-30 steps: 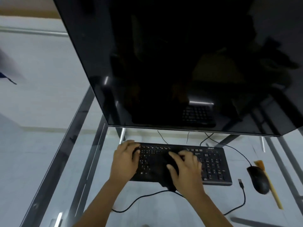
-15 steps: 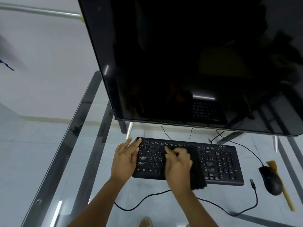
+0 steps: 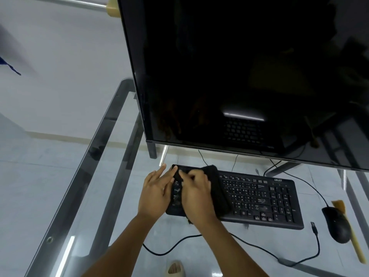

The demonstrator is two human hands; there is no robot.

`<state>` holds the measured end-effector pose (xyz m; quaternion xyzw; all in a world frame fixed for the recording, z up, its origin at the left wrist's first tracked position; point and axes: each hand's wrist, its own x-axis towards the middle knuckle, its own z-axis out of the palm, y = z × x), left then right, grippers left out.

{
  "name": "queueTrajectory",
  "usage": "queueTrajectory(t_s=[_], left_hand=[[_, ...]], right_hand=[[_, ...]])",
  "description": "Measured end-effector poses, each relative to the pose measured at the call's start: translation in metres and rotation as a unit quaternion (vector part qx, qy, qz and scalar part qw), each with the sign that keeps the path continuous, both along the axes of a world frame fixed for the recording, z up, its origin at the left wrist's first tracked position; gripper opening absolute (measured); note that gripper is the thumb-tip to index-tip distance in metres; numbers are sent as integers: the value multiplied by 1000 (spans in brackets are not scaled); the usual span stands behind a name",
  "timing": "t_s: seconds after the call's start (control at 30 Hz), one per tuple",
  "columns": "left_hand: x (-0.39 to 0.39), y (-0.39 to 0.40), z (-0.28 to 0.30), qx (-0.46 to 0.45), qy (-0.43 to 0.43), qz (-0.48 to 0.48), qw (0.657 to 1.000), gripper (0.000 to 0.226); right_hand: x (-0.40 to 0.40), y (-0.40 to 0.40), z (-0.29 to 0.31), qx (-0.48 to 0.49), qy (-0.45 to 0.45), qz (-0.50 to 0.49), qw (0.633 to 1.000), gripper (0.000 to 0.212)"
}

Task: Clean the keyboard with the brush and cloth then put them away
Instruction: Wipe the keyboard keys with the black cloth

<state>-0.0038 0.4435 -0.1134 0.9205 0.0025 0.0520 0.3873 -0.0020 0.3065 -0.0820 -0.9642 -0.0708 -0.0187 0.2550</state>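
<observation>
Black cloth (image 3: 216, 190) under right hand (image 3: 196, 196) covers keyboard's (image 3: 265, 202) left end.

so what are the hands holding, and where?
Right hand presses the cloth's left part onto the keyboard. Left hand holds nothing, resting on its left end.

The keyboard (image 3: 259, 198) lies on the glass table (image 3: 83, 196), in front of the monitor (image 3: 239, 76) and below its lower edge; the cloth (image 3: 217, 188) lies across the left part of the keyboard; the right hand (image 3: 196, 196) rests on the cloth; the left hand (image 3: 155, 192) rests on the keyboard's left end, just beside the right hand; the mouse (image 3: 337, 224) sits right of the keyboard, apart from it; the brush (image 3: 351, 232) lies just right of the mouse, partly behind it; a cable (image 3: 173, 248) runs across the table in front of the keyboard, nearer the person.
</observation>
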Motion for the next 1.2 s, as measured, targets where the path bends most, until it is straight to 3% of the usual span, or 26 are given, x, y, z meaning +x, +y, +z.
queueTrajectory(t_s=[0.2,0.37,0.43,0.53,0.6,0.8,0.97,1.07,1.2], left_hand=[[0,1,-4,22,45,6,999,42],[-1,3,-10,79,37,-42,995,50],[0,3,-11,86,42,-42,995,50],[0,2,-12,80,53,-25,995,56],[0,1,-8,76,40,-18,996,55],[-2,-2,4,49,16,-23,998,50],[4,2,-1,74,8,-63,995,51],[5,3,-1,54,7,-58,997,52],[10,8,-3,-17,4,-70,997,45]], right_hand=[[0,-51,-9,-21,-37,-141,989,41],[6,12,7,33,-5,-11,999,16],[12,0,6,-33,-43,7,999,33],[18,-41,-7,-23,-44,-125,991,37],[18,-34,-8,-24,-34,-154,987,37],[16,22,5,14,14,24,1000,28],[-1,-56,-8,-29,-65,-72,995,37],[-18,-36,-7,-28,-49,-93,994,32],[-28,10,-5,-39,-55,81,994,33]])
